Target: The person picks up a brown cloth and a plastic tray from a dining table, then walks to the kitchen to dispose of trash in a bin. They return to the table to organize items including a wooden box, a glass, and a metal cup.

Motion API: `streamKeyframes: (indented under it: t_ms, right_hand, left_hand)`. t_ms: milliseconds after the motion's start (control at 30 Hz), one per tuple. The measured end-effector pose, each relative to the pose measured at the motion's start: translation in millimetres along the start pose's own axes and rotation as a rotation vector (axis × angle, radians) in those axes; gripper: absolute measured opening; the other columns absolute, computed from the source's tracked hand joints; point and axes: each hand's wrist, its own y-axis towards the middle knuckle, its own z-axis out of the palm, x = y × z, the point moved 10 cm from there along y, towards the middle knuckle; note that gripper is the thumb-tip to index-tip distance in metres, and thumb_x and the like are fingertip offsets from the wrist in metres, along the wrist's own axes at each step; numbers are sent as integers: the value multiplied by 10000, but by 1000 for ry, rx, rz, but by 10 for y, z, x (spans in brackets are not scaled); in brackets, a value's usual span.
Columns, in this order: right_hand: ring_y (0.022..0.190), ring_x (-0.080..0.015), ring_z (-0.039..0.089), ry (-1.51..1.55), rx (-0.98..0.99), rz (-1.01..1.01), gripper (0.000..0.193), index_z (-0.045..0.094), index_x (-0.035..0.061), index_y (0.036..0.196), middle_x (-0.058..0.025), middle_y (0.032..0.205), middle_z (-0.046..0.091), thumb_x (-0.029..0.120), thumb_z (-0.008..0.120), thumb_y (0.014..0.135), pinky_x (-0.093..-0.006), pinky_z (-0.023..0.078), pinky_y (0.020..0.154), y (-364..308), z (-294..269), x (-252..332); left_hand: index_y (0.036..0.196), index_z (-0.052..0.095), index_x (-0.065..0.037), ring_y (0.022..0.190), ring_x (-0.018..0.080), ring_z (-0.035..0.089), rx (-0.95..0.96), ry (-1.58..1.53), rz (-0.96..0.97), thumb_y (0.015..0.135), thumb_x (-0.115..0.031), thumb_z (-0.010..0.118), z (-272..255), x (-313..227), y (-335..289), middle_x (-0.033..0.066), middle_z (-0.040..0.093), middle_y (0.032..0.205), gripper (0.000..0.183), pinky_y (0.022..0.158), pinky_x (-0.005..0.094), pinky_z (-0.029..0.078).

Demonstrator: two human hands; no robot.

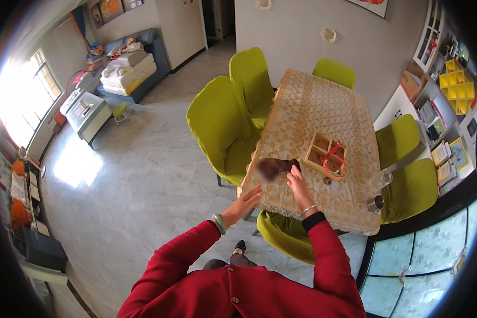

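A dark brown object (284, 165) lies near the left front edge of the cloth-covered table (312, 100); its rounded left end is blurred, so I cannot tell its kind. My left hand (245, 201), with a pale green bangle at its wrist, is held beside the table edge, fingers stretched out, nothing in it. My right hand (299, 186) is over the table just in front of the brown object, its fingers extended and apart; whether the fingertips touch the object is unclear. Behind it stands a wooden compartment box (320, 168) with a looped red cord (334, 158) over it.
A small round brown item (327, 180) lies before the box. A glass jar (380, 180) and a metal cup (375, 203) stand at the table's right edge. Green-covered chairs (217, 119) surround the table, one (283, 236) close in front of me. Shelves (445, 132) line the right wall.
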Motion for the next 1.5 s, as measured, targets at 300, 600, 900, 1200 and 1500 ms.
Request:
streamKeyframes:
  t_ms: [300, 600, 900, 1200, 1500]
  right_hand:
    - [1213, -395, 316, -1161, -159, -298, 505, 429, 81, 1231, -223, 1327, 325, 46, 544, 741, -428, 295, 1000, 722, 334, -116]
    - [938, -359, 448, -1320, -428, -124, 319, 587, 138, 1013, -129, 996, 519, 45, 533, 713, -454, 387, 816, 876, 311, -131]
    - [1010, -355, 448, -1240, -500, 35, 294, 602, 147, 1005, -144, 1026, 530, 164, 554, 715, -422, 394, 855, 1546, 47, 112]
    - [903, -338, 552, -930, -462, 5, 264, 589, 44, 978, -172, 968, 584, 208, 523, 782, -418, 442, 771, 3106, -420, 242]
    - [892, -345, 559, -1003, -536, 174, 263, 570, 14, 915, -181, 954, 566, 211, 606, 743, -416, 463, 760, 3958, -727, -49]
  left_hand:
    - [1366, 215, -90, 1260, 398, 246, 93, 903, 237, 777, -191, 561, -365, 190, 1385, 213, 168, 1406, 690, 1023, 425, 256]
    - [1332, 304, -130, 1251, 301, 293, 390, 1314, 353, 780, -130, 521, -442, 335, 2166, 119, 279, 1373, 593, 988, 421, 303]
    - [1238, 421, -61, 1128, 363, 400, 562, 901, 435, 743, -34, 478, -568, -719, 2756, 182, 396, 1262, 499, 953, 411, 348]
    - [1107, 477, 4, 993, 368, 471, 275, 1083, 452, 772, -74, 486, -931, -713, 4428, 220, 490, 1060, 345, 880, 411, 377]
    - [862, 562, -16, 880, 370, 514, 260, 1391, 461, 767, -102, 500, -942, -707, 5655, 221, 527, 925, 142, 766, 421, 420]
